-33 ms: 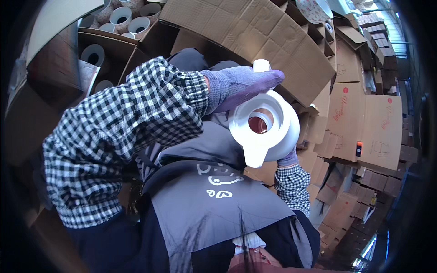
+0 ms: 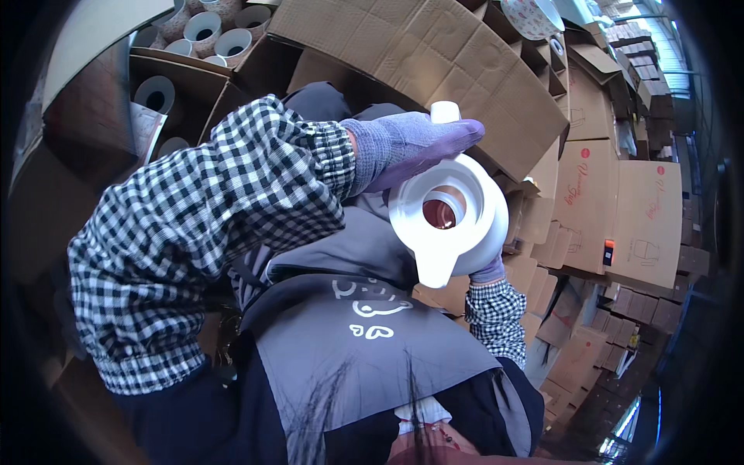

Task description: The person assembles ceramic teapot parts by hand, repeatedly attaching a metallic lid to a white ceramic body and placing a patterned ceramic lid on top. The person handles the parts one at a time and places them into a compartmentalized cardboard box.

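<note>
A white vacuum jug is tipped so that its round open mouth and spout face me, the spout pointing down toward my apron. Inside the mouth a shiny, reddish-brown liner shows. My left hand, in a purple-grey work glove, is closed at the jug's handle, whose white end sticks out past the fingers. On the jug's far right side, my gloved right hand holds the body from below; its fingers are mostly hidden behind the jug. No lid is on the mouth.
A large cardboard flap spans the space beyond my hands. At upper left, an open carton holds several patterned cylinders with white rims. Stacked cartons fill the right side, with a small orange-and-black item against one. A floral container stands at the top.
</note>
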